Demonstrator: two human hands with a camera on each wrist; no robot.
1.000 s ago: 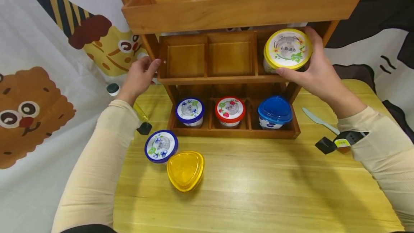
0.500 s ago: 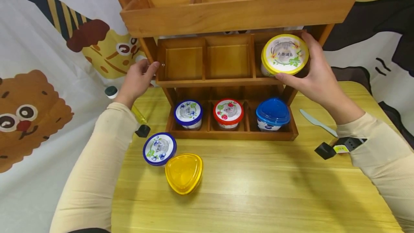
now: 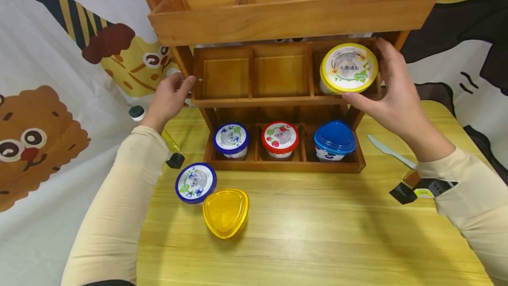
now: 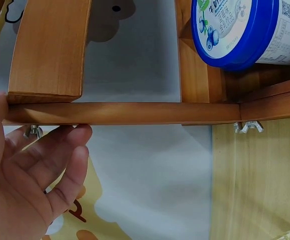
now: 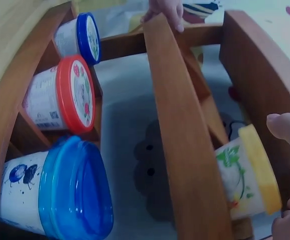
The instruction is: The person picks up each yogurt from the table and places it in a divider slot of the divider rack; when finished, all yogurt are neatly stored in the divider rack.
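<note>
The tub with a yellow lid (image 3: 349,67) stands in the right compartment of the wooden rack's middle tier. My right hand (image 3: 401,96) is spread around its right side, thumb at the front edge of the lid. In the right wrist view the thumb (image 5: 285,125) stands apart from the lid. My left hand (image 3: 168,98) holds the rack's left upright (image 4: 134,113), fingers beneath it and thumb along the other side. Below sit a blue-rimmed blueberry tub (image 3: 231,138), a red-rimmed strawberry tub (image 3: 280,139) and a blue-lidded tub (image 3: 335,138), one per compartment.
Another blueberry tub (image 3: 196,183) and a tub with a rounded triangular yellow lid (image 3: 226,213) stand on the table (image 3: 309,233) in front of the rack, at left. A pale green knife (image 3: 389,150) lies to the right. A dark-capped bottle (image 3: 136,112) is behind my left arm.
My right hand has lowered the yellow-lidded tub slightly into its compartment, and its fingers have spread away to the right. My left hand keeps its place on the upright.
</note>
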